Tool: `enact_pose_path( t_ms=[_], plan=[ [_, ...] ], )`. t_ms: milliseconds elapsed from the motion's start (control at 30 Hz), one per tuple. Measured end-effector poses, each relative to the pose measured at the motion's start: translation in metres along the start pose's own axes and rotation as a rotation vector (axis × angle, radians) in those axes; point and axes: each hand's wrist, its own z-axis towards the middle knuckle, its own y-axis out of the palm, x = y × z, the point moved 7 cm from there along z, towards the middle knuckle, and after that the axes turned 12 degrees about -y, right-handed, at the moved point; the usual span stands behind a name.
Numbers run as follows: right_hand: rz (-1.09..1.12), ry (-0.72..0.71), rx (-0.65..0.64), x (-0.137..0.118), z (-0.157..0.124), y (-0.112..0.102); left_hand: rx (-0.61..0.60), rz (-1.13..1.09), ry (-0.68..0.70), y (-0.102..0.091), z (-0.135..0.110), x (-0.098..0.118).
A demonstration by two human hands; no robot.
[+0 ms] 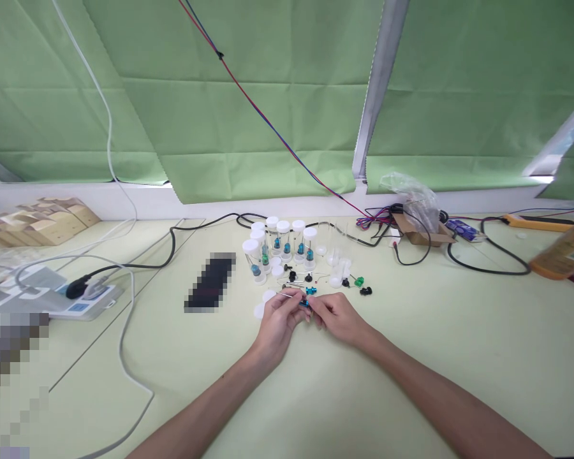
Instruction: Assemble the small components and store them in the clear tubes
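Note:
My left hand (281, 319) is closed around a small blue-and-black part (305, 303) with a thin metal rod (285, 294) pointing left. The fingertips of my right hand (338, 317) pinch the same part from the other side, hiding much of it. Just beyond my fingers lies a loose blue piece (310, 291). Several clear tubes with white caps (283, 226), holding blue or green pieces and rods, stand upright behind. Around them are black pieces (365, 291), a green piece (359, 281), white caps (277, 270) and uncapped clear tubes (336, 279).
A blurred-out dark object (210, 282) lies left of the tubes. Farther left are a power strip (83, 303), a white cable (124, 331) and wooden blocks (43, 222). At the right are a cardboard box (423, 237), black cables (497, 271) and an orange bottle (567, 248).

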Motion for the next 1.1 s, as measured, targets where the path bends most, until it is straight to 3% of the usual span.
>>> enact_pose_path(
  t_ms=[1100],
  plan=[
    [-0.026,-0.004,-0.014,-0.003,0.001,0.0,0.001,-0.005,-0.005,0.0,-0.001,-0.001]
  ],
)
